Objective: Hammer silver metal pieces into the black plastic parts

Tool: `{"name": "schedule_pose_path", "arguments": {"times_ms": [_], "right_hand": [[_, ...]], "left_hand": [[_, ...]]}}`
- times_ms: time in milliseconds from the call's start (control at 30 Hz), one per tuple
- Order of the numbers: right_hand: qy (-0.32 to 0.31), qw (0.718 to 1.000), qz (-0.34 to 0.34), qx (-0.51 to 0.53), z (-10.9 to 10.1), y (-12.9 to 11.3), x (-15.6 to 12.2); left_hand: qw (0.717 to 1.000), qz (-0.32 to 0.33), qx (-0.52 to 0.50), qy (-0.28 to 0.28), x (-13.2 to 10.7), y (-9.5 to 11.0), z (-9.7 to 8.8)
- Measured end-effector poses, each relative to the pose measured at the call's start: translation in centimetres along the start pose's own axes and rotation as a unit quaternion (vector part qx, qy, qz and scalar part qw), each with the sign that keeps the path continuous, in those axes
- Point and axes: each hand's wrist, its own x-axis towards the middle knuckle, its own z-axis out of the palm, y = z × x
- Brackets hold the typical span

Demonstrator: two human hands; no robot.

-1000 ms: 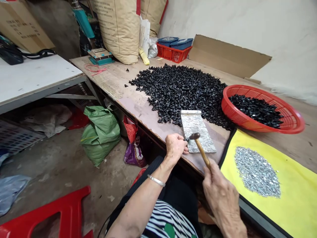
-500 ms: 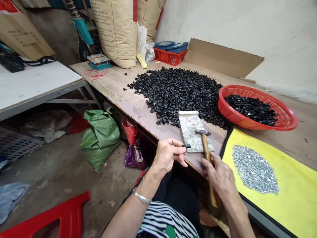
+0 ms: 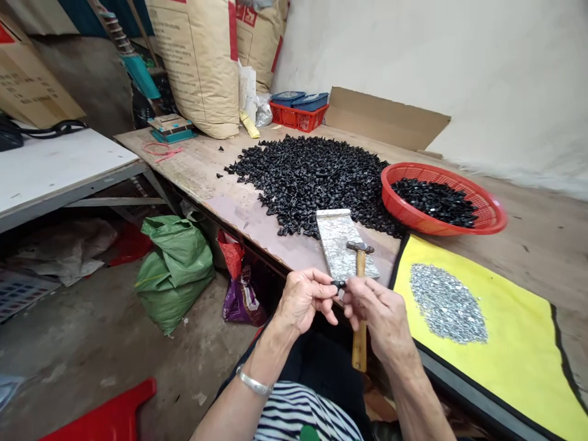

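A small black plastic piece (image 3: 339,284) is pinched between the thumb and index finger of my left hand (image 3: 301,300), just over the table's front edge. The fingertips of my right hand (image 3: 381,312) meet the piece's right end. Under that hand runs the wooden handle of a hammer (image 3: 359,350), which seems held in the curled fingers; part of the grip is hidden. The hammer's metal head rests over a worn, whitish slab (image 3: 337,236) with a raised far edge. Behind the slab spreads a big heap of similar black pieces (image 3: 312,174).
To the right, a red plastic basket (image 3: 498,214) contains more black pieces. Small silvery metal bits (image 3: 448,303) lie on a yellow cloth (image 3: 519,361). Large paper sacks (image 3: 197,67) and a red crate (image 3: 298,116) stand behind; a green sack (image 3: 174,269) sits on the floor.
My right hand has moved left and up to the black piece, and the hammer's handle has swung left with it. My left hand still pinches the piece. The whole view has shifted slightly.
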Motion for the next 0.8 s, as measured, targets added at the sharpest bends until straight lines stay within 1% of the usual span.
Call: {"name": "schedule_pose_path", "arguments": {"times_ms": [100, 167, 233, 267, 333, 400, 467, 500, 533, 567, 600, 633, 667, 700, 733, 767, 800], "right_hand": [[-0.012, 0.999, 0.009, -0.031, 0.0, 0.3, 0.2], [-0.037, 0.998, 0.031, -0.037, -0.4, 0.4, 0.8], [-0.054, 0.996, 0.051, -0.044, -1.3, -0.2, 2.0], [-0.051, 0.996, 0.054, -0.048, -2.1, -0.9, 2.8], [-0.004, 0.998, 0.033, -0.047, -4.2, -3.1, 5.1], [0.084, 0.996, -0.024, -0.022, -6.8, -5.9, 7.5], [0.183, 0.979, -0.093, 0.013, -9.2, -8.2, 9.6], [0.229, 0.966, -0.115, 0.023, -10.2, -8.9, 10.1], [0.261, 0.957, -0.126, 0.026, -11.0, -9.1, 10.3], [0.288, 0.949, -0.128, 0.015, -11.6, -8.9, 10.1], [0.308, 0.943, -0.121, -0.015, -12.1, -8.3, 9.6], [0.340, 0.929, -0.104, -0.098, -12.5, -7.2, 8.8], [0.328, 0.917, -0.060, -0.220, -12.9, -5.9, 7.9], [0.313, 0.887, -0.011, -0.338, -13.3, -4.5, 6.9], [0.295, 0.848, 0.009, -0.439, -13.7, -3.0, 6.0], [0.282, 0.809, 0.012, -0.515, -14.2, -1.6, 5.2], [0.269, 0.778, 0.005, -0.568, -14.6, -0.2, 4.6]], "left_hand": [[0.997, 0.027, 0.075, 0.016, -0.1, -0.3, 0.2], [0.991, 0.036, 0.130, 0.022, -0.1, -0.5, 0.2], [0.986, 0.038, 0.157, 0.028, -0.1, -0.8, 0.1], [0.986, 0.037, 0.160, 0.031, 0.0, -0.9, 0.0], [0.986, 0.032, 0.157, 0.040, 0.2, -1.2, -0.2], [0.986, 0.028, 0.158, 0.054, 0.3, -1.5, -0.4], [0.984, 0.026, 0.166, 0.065, 0.4, -1.5, -0.6], [0.983, 0.027, 0.170, 0.070, 0.5, -1.4, -0.8], [0.981, 0.030, 0.178, 0.075, 0.6, -1.3, -1.1], [0.978, 0.036, 0.189, 0.085, 0.8, -1.0, -1.5], [0.972, 0.047, 0.206, 0.103, 1.2, -0.6, -1.9], [0.963, 0.063, 0.230, 0.128, 1.6, -0.2, -2.4], [0.949, 0.084, 0.260, 0.155, 2.2, 0.4, -2.9], [0.931, 0.110, 0.296, 0.184, 2.9, 1.0, -3.4], [0.907, 0.141, 0.342, 0.200, 3.7, 1.7, -3.9], [0.882, 0.176, 0.388, 0.203, 4.6, 2.3, -4.1], [0.849, 0.213, 0.438, 0.203, 5.6, 2.9, -4.2]]}}
